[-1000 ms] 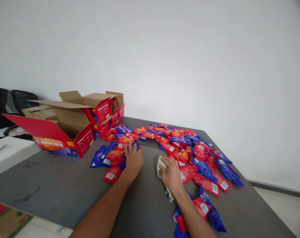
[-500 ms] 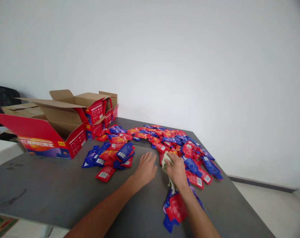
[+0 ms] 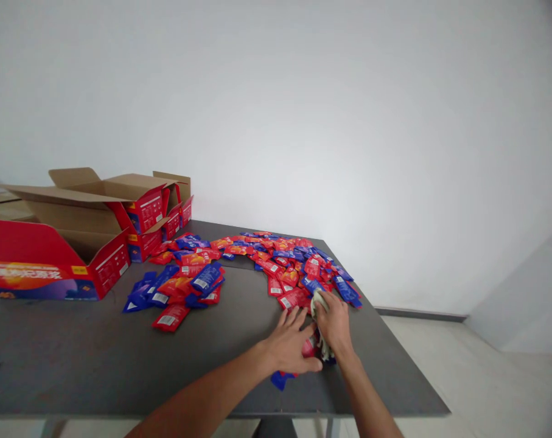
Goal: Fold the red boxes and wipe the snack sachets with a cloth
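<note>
Wrapped round a crumpled whitish cloth (image 3: 319, 300), my right hand (image 3: 334, 319) is low over the dark grey table (image 3: 239, 347), at the near end of a heap of packets. My left hand (image 3: 291, 342) lies with fingers spread on a few red and blue packets (image 3: 282, 379) just left of the cloth; the hand hides most of them. The main heap of red and blue sachets (image 3: 298, 258) spreads away behind both hands. A smaller pile of sachets (image 3: 179, 289) sits to the left, one red sachet nearest me.
Open red cardboard boxes (image 3: 106, 267) with raised brown flaps stand along the left side, some stacked. A white wall (image 3: 276, 121) rises behind the table. Pale floor (image 3: 435, 353) shows past the table's right edge.
The view has shifted right and shows more of the table's near edge. My left hand has moved right onto the near packets, beside the right hand, which still grips the cloth.
</note>
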Demonstrator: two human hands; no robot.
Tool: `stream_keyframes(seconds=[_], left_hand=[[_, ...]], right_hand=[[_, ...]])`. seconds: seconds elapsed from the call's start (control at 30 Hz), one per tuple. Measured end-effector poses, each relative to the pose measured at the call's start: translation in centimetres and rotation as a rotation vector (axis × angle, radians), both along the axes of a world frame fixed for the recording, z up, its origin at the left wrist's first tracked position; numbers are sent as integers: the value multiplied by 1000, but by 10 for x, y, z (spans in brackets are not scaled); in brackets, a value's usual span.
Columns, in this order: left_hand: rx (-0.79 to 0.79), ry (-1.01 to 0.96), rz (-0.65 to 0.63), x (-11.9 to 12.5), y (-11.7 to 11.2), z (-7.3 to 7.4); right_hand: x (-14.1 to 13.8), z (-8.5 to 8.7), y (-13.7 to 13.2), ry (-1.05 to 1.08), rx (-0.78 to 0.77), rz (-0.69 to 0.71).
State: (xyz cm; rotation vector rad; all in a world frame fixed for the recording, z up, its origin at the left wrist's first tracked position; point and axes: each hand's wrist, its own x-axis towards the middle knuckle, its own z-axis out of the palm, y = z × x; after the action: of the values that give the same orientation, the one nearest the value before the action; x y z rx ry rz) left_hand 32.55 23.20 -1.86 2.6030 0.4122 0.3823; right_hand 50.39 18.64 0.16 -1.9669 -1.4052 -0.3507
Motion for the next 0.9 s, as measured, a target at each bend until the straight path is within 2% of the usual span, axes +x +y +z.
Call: stream_keyframes(seconds=[0.1, 0.23, 0.47, 0.67, 0.9], left_hand=[[36, 15, -17, 9, -13, -11], [102, 9, 74, 15, -11, -17], [54, 94, 227, 15, 21, -14], [75, 83, 256, 0, 49, -18], [84, 61, 311, -31, 89, -20]], right_hand=[[10, -9, -13, 38, -23, -38], [21, -23, -22, 82, -94, -87], [34, -49, -6, 135, -278, -154], [27, -53, 22, 96, -354, -31], [-5, -55, 54, 59, -331, 98]])
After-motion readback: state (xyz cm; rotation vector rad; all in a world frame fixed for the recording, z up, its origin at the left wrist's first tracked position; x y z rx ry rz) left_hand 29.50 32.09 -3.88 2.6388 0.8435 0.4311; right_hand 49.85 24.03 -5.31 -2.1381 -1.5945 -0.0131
